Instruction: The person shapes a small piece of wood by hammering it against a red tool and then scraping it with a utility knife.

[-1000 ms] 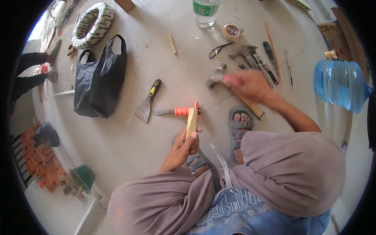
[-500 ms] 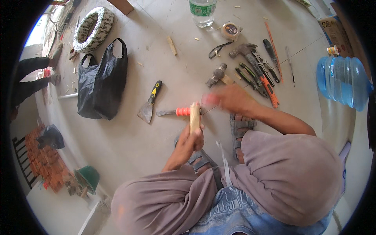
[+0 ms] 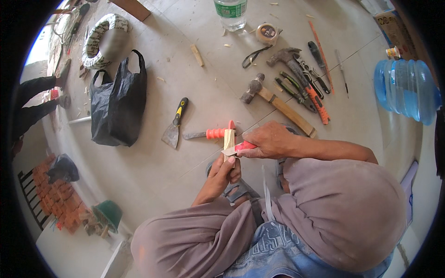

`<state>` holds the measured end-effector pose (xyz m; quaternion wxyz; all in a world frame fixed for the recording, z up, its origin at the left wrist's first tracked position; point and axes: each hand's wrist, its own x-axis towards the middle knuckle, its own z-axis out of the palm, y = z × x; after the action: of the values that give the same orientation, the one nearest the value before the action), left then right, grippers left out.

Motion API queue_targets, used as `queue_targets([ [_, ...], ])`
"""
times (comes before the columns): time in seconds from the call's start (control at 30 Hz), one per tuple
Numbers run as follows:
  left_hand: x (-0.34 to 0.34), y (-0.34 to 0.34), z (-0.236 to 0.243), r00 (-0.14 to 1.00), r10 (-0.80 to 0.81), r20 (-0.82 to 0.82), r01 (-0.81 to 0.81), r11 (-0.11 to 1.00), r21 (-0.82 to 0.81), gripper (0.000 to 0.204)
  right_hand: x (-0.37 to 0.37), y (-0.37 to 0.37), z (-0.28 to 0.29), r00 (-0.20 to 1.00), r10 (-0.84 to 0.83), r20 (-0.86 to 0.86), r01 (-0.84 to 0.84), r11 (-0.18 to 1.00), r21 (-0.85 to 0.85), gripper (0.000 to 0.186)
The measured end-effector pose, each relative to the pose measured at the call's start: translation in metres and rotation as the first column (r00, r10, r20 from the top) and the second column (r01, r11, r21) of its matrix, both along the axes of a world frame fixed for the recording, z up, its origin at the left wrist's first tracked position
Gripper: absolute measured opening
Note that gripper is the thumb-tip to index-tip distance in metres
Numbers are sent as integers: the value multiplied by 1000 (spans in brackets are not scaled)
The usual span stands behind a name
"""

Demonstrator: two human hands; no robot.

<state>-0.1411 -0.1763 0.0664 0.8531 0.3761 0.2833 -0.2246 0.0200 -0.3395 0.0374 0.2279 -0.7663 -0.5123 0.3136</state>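
Note:
My left hand point(image 3: 217, 180) is closed round the lower part of a short wooden stick point(image 3: 229, 138), which it holds upright above my sandals. In my right hand point(image 3: 270, 140) is a red-handled knife point(image 3: 244, 146), its blade lying across the front of the stick just above my left thumb. Beyond the stick, a chisel with an orange ribbed grip point(image 3: 215, 134) rests on the floor, partly hidden by the wood. Left of it lies a putty knife point(image 3: 176, 122) with a black and yellow handle.
A hammer point(image 3: 282, 106), claw hammer point(image 3: 301, 74), pliers point(image 3: 296, 95), screwdriver point(image 3: 316, 54) and tape measure point(image 3: 267, 33) lie ahead right. A water bottle point(image 3: 230, 14) stands at the far side. A black plastic bag point(image 3: 118, 104) sits left; a blue jug point(image 3: 405, 91) lies right.
My right hand has come back down and toward me from beyond the stick, bringing the knife blade onto the wood. The hammer's handle, earlier covered by my hand, now shows.

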Motion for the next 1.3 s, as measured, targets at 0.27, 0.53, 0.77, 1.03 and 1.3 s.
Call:
queue_targets([
  [0.27,-17,0,20,991,-124,51,116,983,139,30,130,-38,-45,802,-597,-2,597,802,-15,43],
  [0.53,1,1,-1,995,-37,92,37,999,7,33,92,-44,14,856,-460,-238,461,886,-54,46],
  [0.77,14,17,8,957,-210,201,179,971,161,39,14,30,8,686,-162,-710,289,955,62,36],
  [1.03,29,44,-3,924,-320,211,283,941,185,44,32,18,43,504,-156,-850,181,981,-73,24],
  [1.3,75,57,39,884,-436,168,346,852,392,55,50,24,59,489,-181,-854,418,907,47,35],
])
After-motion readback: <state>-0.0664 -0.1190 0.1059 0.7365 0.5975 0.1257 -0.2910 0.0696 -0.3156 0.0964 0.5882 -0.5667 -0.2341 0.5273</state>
